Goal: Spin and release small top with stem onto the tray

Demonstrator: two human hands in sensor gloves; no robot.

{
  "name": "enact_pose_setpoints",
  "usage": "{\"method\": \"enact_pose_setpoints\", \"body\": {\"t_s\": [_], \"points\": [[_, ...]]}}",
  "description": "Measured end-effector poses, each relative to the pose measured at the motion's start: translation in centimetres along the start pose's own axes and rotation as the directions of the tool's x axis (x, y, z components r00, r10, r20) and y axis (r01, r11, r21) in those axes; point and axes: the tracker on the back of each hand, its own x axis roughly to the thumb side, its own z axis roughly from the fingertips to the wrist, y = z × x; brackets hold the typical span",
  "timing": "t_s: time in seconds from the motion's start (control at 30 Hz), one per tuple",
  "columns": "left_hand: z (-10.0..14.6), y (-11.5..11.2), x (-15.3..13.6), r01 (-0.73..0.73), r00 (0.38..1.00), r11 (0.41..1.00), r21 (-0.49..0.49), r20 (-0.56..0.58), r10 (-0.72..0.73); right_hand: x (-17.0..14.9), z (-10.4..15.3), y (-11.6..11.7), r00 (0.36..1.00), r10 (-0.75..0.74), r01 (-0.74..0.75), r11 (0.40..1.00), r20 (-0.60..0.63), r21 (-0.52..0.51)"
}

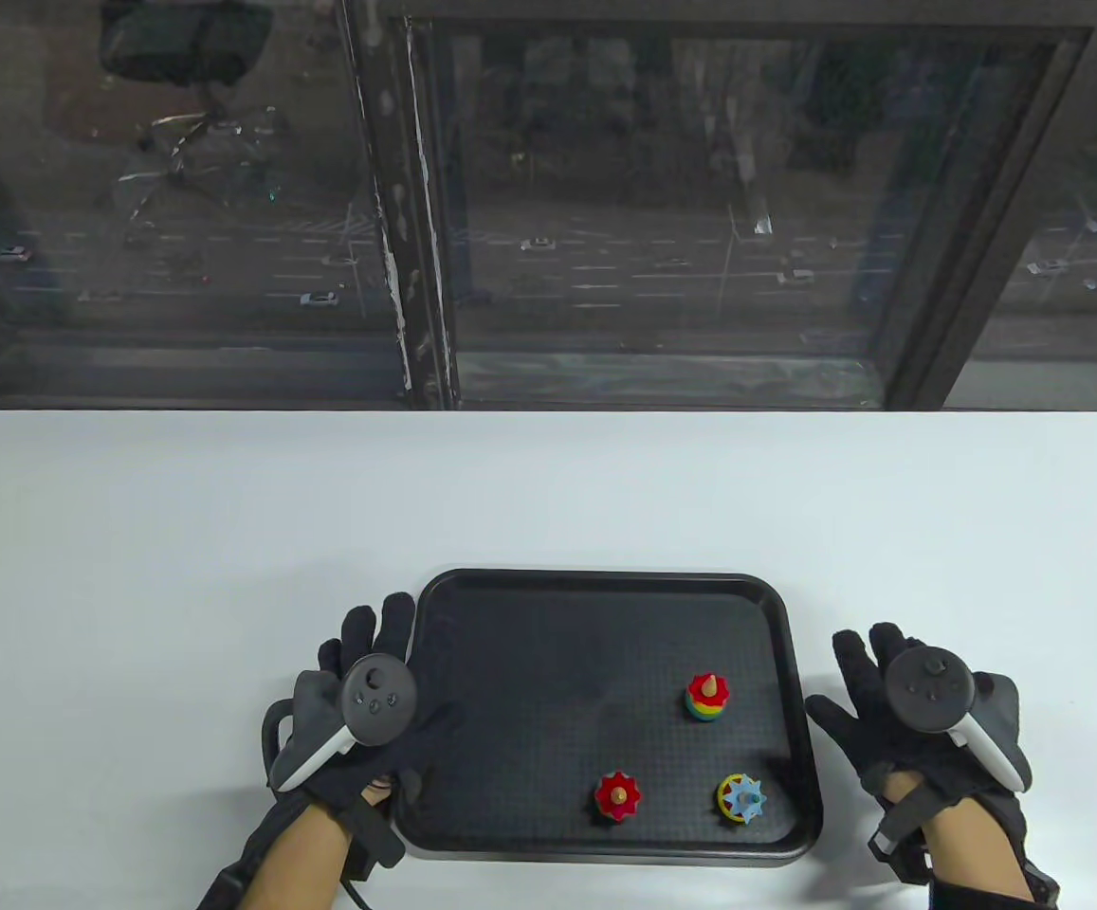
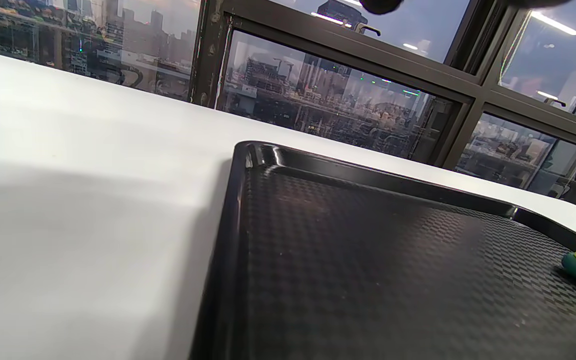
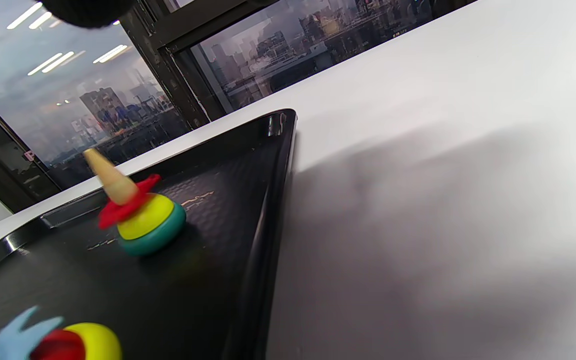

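Three small tops with wooden stems lie on the black tray (image 1: 605, 607). A rainbow-layered top (image 1: 707, 698) (image 3: 140, 215) with a red cap sits right of centre, leaning on its side. A red gear-shaped top (image 1: 616, 796) lies near the tray's front. A yellow and light-blue gear top (image 1: 742, 798) (image 3: 43, 340) lies at the front right. My left hand (image 1: 368, 692) rests flat at the tray's left edge, fingers straight, holding nothing. My right hand (image 1: 899, 711) lies flat on the table just right of the tray, fingers spread, empty.
The white table (image 1: 178, 531) stretches around the tray to a far edge below a dark window frame (image 1: 415, 209). The tray's raised rim (image 2: 233, 225) (image 3: 278, 165) stands between each hand and the tops.
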Motion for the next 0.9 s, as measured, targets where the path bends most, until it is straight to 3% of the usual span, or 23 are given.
{"method": "enact_pose_setpoints", "body": {"t_s": [0.9], "points": [[0.17,0.39,-0.12,0.039,0.999,0.999,0.018,-0.02,-0.039,0.7,-0.26,0.51,0.999,0.047,-0.048,0.999,0.014,0.008]]}}
